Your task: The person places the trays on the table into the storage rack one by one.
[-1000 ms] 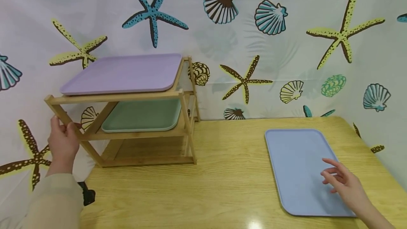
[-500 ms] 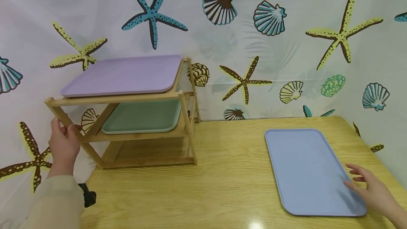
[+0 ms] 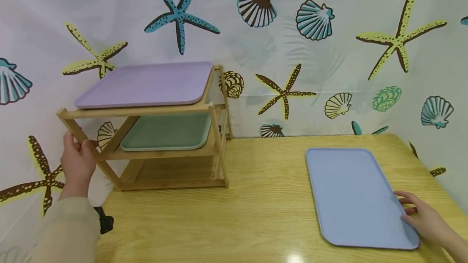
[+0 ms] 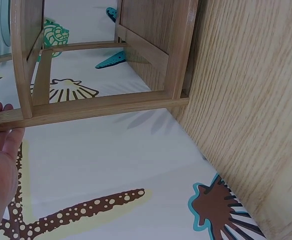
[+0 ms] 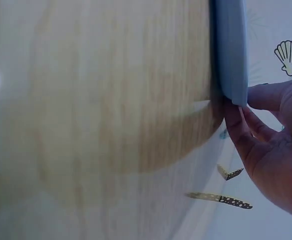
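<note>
On the left stands a wooden rack (image 3: pixel 164 110). My left hand (image 3: pixel 77 161) grips its slanted left front post, fingers curled round the wood; the left wrist view shows the fingertips on both sides of the post (image 4: pixel 96 106). A pale purple tray (image 3: pixel 146 84) lies on the rack's top level, and a green tray (image 3: pixel 168 133) on the level below. At the right, a blue tray (image 3: pixel 354 194) lies on the table. My right hand (image 3: pixel 424 218) pinches its right edge, thumb on top and fingers under the rim (image 5: pixel 233 60) in the right wrist view.
The wooden table (image 3: pixel 256 206) stretches between rack and blue tray. A curtain (image 3: pixel 226 44) printed with starfish and shells hangs behind and along both sides. A small black object (image 3: pixel 106 223) shows beside my left sleeve (image 3: pixel 67 230).
My right hand has moved from over the blue tray out to its right side, then in onto the edge, which it now pinches. The left hand keeps its grip on the rack.
</note>
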The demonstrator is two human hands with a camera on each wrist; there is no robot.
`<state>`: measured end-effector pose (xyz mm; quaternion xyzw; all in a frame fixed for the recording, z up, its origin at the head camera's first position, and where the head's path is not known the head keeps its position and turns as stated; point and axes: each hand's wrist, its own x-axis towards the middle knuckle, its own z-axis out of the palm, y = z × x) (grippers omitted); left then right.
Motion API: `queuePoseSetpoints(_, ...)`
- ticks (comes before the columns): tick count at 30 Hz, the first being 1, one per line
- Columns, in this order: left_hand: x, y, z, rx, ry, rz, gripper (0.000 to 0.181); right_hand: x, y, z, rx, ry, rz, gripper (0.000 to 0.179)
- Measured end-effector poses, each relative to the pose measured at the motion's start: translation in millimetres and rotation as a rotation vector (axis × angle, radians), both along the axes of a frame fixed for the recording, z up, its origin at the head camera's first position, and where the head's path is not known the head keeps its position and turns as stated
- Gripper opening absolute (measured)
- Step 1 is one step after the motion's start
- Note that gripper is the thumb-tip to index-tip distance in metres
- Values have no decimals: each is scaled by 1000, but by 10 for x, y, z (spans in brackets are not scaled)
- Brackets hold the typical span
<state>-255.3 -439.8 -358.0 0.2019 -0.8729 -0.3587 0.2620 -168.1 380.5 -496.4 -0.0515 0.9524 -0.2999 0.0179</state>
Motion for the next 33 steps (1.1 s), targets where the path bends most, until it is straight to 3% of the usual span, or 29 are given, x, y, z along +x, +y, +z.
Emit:
queuePoseSetpoints(11, 15, 11, 1, -29, 20, -3, 41, -193, -213, 44, -59, 28, 102, 50)
queuePoseSetpoints(25, -2, 18, 17, -7, -4, 2, 41, -575, -615, 48, -112, 117, 166, 46)
queuePoseSetpoints(29, 0, 20, 14, -13, -8, 8, 41, -537, -627, 79, -122, 140, 145, 46)
queuePoseSetpoints(33, -12, 17, -1, -23, 12, 5, 42, -313, -588, 166, -96, 155, 52, 41)
